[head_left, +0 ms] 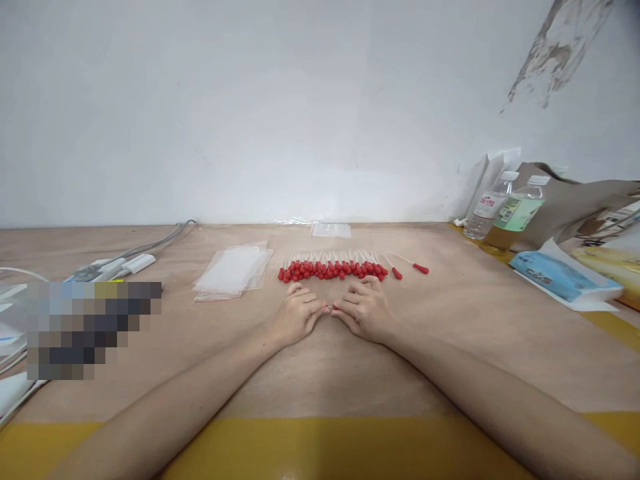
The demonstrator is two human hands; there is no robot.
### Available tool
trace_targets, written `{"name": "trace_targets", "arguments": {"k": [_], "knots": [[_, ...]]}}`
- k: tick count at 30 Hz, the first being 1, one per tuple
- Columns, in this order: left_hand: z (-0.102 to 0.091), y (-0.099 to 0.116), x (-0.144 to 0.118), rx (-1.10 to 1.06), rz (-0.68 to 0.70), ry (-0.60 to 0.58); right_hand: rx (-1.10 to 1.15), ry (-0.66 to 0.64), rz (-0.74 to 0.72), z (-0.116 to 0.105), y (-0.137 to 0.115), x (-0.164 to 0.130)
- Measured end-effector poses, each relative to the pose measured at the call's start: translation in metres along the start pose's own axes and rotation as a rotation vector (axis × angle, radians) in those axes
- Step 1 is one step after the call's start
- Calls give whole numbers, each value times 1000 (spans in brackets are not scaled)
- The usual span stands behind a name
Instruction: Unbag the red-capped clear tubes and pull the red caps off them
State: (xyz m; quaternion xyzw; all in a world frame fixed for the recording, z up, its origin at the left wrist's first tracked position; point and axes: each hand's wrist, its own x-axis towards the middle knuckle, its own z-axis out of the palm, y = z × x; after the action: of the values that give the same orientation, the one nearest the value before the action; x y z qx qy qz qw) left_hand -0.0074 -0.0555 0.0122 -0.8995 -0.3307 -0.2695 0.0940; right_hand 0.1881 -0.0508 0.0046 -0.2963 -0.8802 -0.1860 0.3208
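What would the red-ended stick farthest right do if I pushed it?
That stick might roll in a curve, since its red end looks rounded and fatter. It seems light, being mostly thin.

Off to the right, a clear bottle (491, 208) and a green-labeled bottle (517, 213) stood side by side, both white-capped. A blue tissue pack (563, 275) lay closer in. Over left, a gray cable (167, 238) snaked along, and the wall (250, 120) had a gnarly peeled patch (557, 57) up in the right corner, lol.
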Motion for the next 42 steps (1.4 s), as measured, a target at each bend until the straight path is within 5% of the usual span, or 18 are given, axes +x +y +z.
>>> {"name": "trace_targets", "arguments": {"k": [17, 28, 37, 42], "knots": [[-4, -2, -9, -52, 28, 28, 49, -2, 20, -11, 1, -8], [-7, -24, -22, -57, -384, -12, 327, 16, 390, 3, 26, -11], [-3, -23, -15, -93, -301, 145, 263, 56, 484, 15, 35, -11], [1, -13, -9, -155, -246, 115, 234, 54, 477, 20, 35, -10]]}}
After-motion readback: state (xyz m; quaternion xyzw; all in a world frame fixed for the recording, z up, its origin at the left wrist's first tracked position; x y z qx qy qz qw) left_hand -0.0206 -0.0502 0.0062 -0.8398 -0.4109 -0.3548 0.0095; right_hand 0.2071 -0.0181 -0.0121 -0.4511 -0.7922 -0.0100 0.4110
